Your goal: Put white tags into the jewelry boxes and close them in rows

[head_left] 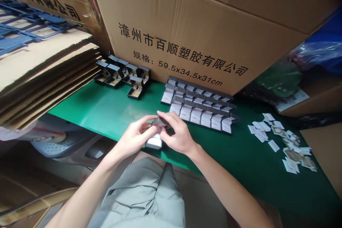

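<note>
Near the front edge of the green table (107, 114), both my hands are closed on one small black hinged box (155, 141) with a white insert in its lower half. My left hand (137, 131) grips its raised lid from the left. My right hand (177, 131) holds the lid from the right, fingertips at its top. Part of the lid is hidden by my fingers. Just beyond my right hand stand rows of similar raised-lid boxes with white inserts (196, 115). Farther left are several black boxes with bare, yellowish insides (135, 93).
Small white cards or packets (274, 145) lie scattered at the right of the table. A large cardboard carton (173, 14) stands along the back. Stacked cardboard sheets (53, 67) with blue plastic frames (24, 39) on top rise at the left.
</note>
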